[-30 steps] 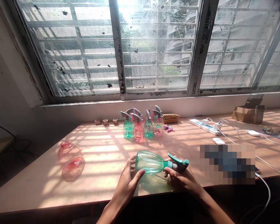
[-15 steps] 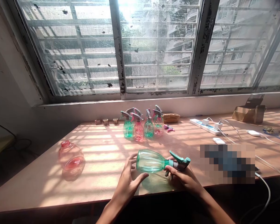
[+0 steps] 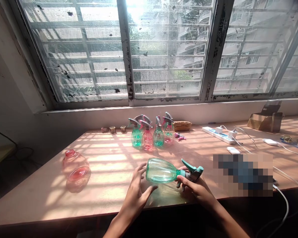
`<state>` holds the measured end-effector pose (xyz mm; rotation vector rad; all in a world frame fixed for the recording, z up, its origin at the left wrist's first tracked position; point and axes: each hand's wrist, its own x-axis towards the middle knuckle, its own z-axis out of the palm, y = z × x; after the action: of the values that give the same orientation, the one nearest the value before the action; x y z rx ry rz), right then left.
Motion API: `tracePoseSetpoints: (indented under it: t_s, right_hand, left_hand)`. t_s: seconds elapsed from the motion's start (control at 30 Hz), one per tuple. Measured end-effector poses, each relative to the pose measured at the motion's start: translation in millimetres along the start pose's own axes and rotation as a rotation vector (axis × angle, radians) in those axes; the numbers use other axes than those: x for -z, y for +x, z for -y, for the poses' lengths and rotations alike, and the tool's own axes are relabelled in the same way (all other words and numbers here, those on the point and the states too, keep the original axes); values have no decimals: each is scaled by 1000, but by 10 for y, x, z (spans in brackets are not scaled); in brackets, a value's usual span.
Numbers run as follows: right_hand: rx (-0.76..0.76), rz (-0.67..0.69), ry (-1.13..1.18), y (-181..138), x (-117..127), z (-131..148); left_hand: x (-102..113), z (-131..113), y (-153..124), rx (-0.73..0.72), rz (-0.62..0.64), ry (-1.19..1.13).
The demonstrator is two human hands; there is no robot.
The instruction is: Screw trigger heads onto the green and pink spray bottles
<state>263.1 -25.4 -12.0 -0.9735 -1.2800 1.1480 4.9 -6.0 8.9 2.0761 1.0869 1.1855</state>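
The left hand (image 3: 136, 190) cups the rounded base of a green spray bottle (image 3: 162, 171) that lies on its side just above the worktop (image 3: 109, 185). The right hand (image 3: 194, 189) grips the bottle's neck, just below the teal trigger head (image 3: 192, 170), which points away to the right. Beyond both hands, near the window sill, stands a cluster of small spray bottles (image 3: 151, 134), green and pink. Well to the left of the left hand sits a pink bottle (image 3: 74, 167) without a top. Beyond the right hand lies a white power strip (image 3: 220, 134) with cables.
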Motion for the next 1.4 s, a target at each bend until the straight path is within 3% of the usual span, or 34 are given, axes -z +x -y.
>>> tracePoseSetpoints:
  t_s: [0.2,0.5,0.8,1.07,1.3,1.4]
  right_hand:
    - [-22,50,-126,-6,-36,24]
    - [9,1,-63,9,-8,11]
    - [-24,27,-161,-7,-45,70]
    - [-21,-21,-4,-10,-17,12]
    - [-15,49,-11,-31,-30,24]
    - [-29,32,33,-29,-31,15]
  left_hand:
    - [-6,-35,3,204,-24,-228]
    - [-5,27,-11,23,-38,-43]
    - [7,-77,-5,229,-19,-201]
    - [3,-16,-1,12,-43,-23]
    - [12,-106,-4,204,-24,-158]
    - [6,-63,-2,200,-4,-188]
